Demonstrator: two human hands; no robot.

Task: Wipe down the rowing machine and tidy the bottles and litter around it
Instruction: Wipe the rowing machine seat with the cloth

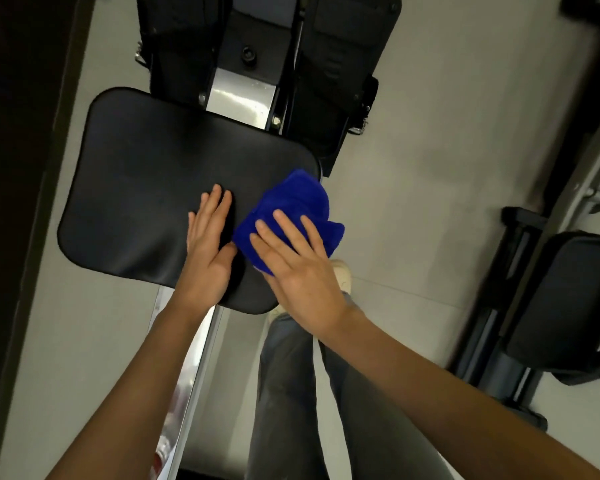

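The rowing machine's black padded seat (146, 188) fills the middle of the view, on a shiny metal rail (201, 348). My left hand (208, 251) rests flat on the seat's near right part, fingers straight. Just to its right, my right hand (295, 261) presses a crumpled blue cloth (291, 206) onto the seat's right edge with straight fingers. The cloth hangs partly over that edge.
Black footrests (329, 57) and the machine's frame lie beyond the seat. A second machine with a black seat (565, 303) stands at the right. My legs in grey trousers (291, 393) and a light shoe (343, 275) are on the pale floor. A dark wall runs along the left.
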